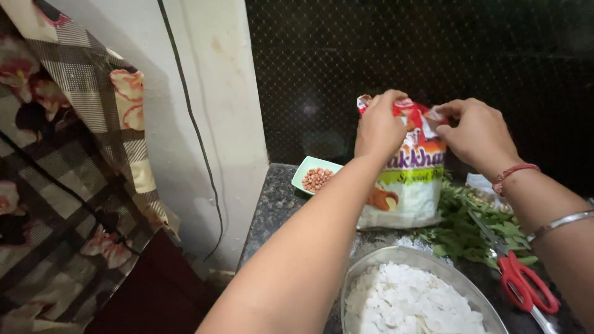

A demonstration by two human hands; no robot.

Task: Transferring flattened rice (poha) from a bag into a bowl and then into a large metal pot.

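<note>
Red, orange and white plastic food pouch (408, 179) stands upright on the dark speckled stone bench (278, 201), its top pinched by both hands, left (378, 127) and right (479, 133), while white flakes already fill the steel bowl (414, 297).

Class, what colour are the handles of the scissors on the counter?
Red; the scissors show clearly in the head view, lower right.

Bare table (278, 204) lies open at the near left, between the wall and the steel bowl (427, 297); the peanut dish (315, 176) blocks the far left corner; the upright packet (408, 185) fills the middle; leaves (464, 229) and red scissors (526, 281) crowd the right.
</note>
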